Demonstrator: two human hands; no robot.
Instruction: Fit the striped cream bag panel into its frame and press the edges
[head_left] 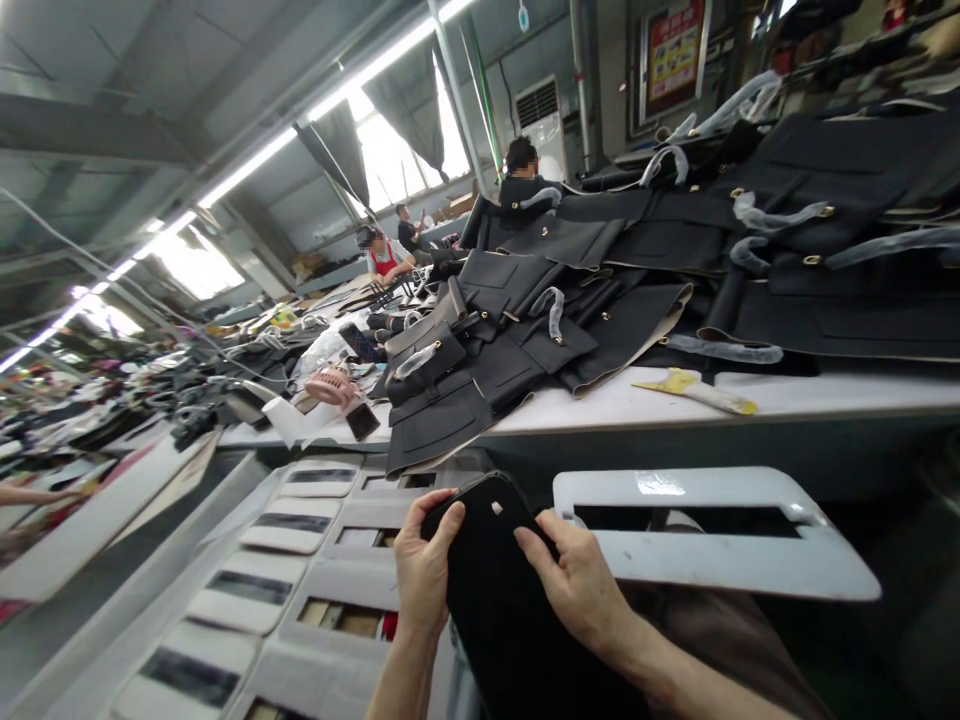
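Note:
Between my two hands is a black bag panel [499, 600] with rounded top corners and a small pale spot near its upper edge. My left hand [426, 560] grips its left edge, thumb on the face and fingers behind. The thumb of my right hand [574, 570] presses on the opposite edge, with the fingers curled round it. The panel's lower end runs out of view. Just right of my right hand lies a white board [780, 575] with a long slot. Off to the left are several pale rounded pieces with dark strips [247, 588].
A white table [825, 400] crosses ahead, piled with black bag panels [510, 290] whose handles are wrapped in plastic. On it are a yellow-and-white tube [701, 390], a pink fan [330, 385] and a dark square box [363, 421]. Several people sit farther back; an arm [37, 494] shows at far left.

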